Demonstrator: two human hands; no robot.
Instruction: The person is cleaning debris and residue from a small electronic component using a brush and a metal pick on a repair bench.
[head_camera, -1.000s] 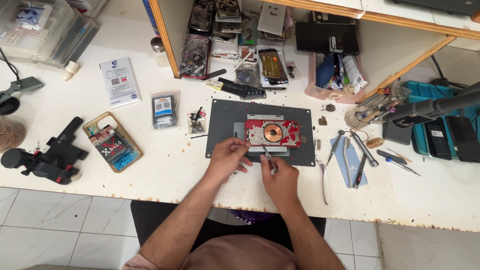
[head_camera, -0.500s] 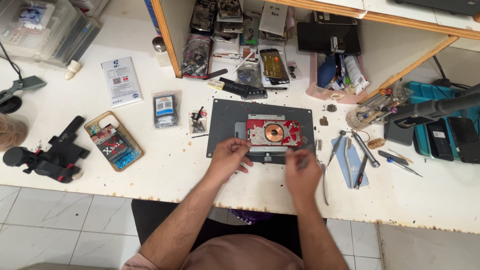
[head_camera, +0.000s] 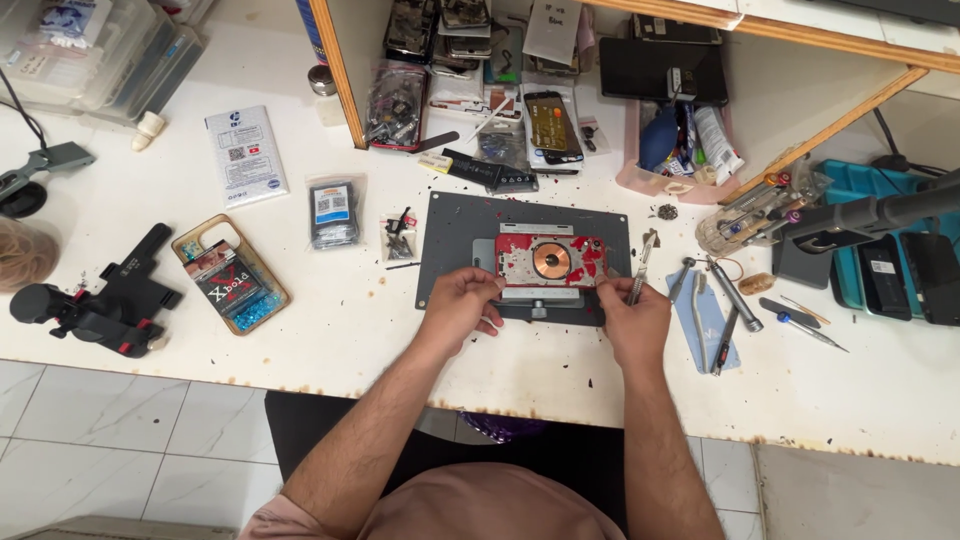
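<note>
Right hand (head_camera: 632, 318) around tweezers (head_camera: 640, 270)

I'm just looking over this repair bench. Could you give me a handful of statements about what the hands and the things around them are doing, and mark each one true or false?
1. The opened phone, red inside with a copper coil, lies on a dark grey mat. True.
2. The left hand rests at the phone's left edge. True.
3. The right hand is bare, holding nothing. False: it grips a slim metal tool that points up beside the phone's right edge.
4. The black clamp stand sits on the far right of the bench. False: it is on the far left.
5. A few hand tools lie on a light blue cloth right of the mat. True.
</note>
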